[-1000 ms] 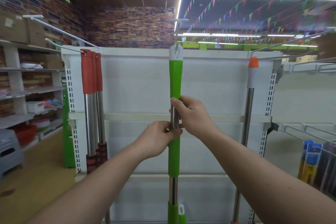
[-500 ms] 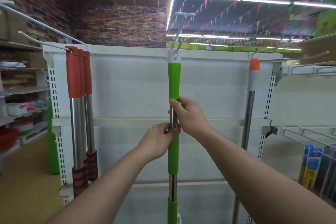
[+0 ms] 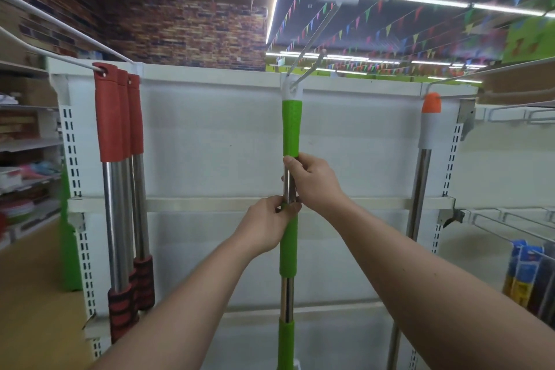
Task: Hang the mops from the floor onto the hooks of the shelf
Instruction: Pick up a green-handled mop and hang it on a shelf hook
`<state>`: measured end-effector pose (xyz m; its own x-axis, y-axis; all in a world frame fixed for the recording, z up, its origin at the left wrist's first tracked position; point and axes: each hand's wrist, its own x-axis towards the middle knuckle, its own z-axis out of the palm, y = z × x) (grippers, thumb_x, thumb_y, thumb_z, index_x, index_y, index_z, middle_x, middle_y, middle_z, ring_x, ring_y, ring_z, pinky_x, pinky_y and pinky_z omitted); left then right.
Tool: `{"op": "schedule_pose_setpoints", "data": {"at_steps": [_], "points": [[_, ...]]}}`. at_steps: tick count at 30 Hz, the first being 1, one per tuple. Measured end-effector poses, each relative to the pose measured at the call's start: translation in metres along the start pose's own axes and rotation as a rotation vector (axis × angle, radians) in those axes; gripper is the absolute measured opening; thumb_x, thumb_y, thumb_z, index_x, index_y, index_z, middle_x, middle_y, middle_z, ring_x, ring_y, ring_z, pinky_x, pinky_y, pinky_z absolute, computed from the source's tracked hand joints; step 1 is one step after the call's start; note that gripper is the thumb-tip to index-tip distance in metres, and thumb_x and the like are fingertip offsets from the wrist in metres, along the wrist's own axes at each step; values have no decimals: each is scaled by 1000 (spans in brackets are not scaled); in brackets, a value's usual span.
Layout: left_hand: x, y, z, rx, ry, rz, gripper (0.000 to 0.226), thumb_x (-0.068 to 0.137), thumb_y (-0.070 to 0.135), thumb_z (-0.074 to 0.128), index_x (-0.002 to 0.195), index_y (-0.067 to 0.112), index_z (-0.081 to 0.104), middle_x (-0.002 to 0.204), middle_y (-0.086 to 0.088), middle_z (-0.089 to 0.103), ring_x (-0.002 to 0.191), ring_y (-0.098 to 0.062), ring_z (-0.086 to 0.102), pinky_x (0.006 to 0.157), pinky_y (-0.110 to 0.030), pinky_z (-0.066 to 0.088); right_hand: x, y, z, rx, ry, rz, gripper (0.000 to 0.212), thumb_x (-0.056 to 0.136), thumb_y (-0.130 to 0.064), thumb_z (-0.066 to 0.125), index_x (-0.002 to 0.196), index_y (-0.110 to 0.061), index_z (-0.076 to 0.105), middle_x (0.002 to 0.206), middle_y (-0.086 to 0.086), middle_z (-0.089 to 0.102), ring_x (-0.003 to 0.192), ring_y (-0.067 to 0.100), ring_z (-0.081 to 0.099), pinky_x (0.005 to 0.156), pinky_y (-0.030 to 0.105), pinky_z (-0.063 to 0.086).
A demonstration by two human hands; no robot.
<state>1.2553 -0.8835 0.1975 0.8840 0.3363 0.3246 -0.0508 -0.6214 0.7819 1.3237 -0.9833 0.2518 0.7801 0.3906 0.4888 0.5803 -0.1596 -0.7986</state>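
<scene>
A green foam-sleeved steel mop handle (image 3: pixel 291 129) is gripped by curled right hand (image 3: pixel 315 183) above, left hand (image 3: pixel 265 227) below.

Green, red and orange mop handles against a white shelf (image 3: pixel 210 135).
Green mop (image 3: pixel 292 126): silver pole; red mops (image 3: pixel 108 111): red-and-black striped grips; orange-tipped mop (image 3: pixel 431 103).

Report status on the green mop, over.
Left hand and right hand both grip the green mop, right above left. Its cap is on the centre hook. Red mops hang apart to the left.
</scene>
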Motion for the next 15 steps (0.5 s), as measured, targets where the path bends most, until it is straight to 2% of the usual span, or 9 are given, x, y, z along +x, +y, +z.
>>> {"op": "schedule_pose_setpoints", "data": {"at_steps": [5, 11, 15], "points": [[16, -9, 1, -49, 0, -4, 25, 98, 51, 52, 82, 33, 58, 69, 5, 49, 58, -18, 47, 57, -32, 39, 13, 3, 5, 1, 0, 25, 31, 102, -40, 53, 78, -23, 63, 81, 4, 74, 92, 31, 74, 85, 56, 60], [30, -15, 1, -57, -20, -32, 31, 97, 52, 53, 103, 23, 63, 76, 2, 54, 66, -20, 50, 67, -36, 46, 24, 7, 10, -35, 24, 26, 33, 103, -38, 52, 78, -20, 63, 84, 9, 75, 78, 30, 71, 84, 53, 60], [35, -17, 2, -71, -7, -38, 32, 96, 53, 55, 110, 25, 63, 80, 3, 57, 71, -23, 53, 69, -39, 50, 28, 8, 13, -56, 38, 34, 32, 103, -40, 53, 80, -21, 64, 85, 11, 76, 85, 35, 73, 83, 53, 60]]}}
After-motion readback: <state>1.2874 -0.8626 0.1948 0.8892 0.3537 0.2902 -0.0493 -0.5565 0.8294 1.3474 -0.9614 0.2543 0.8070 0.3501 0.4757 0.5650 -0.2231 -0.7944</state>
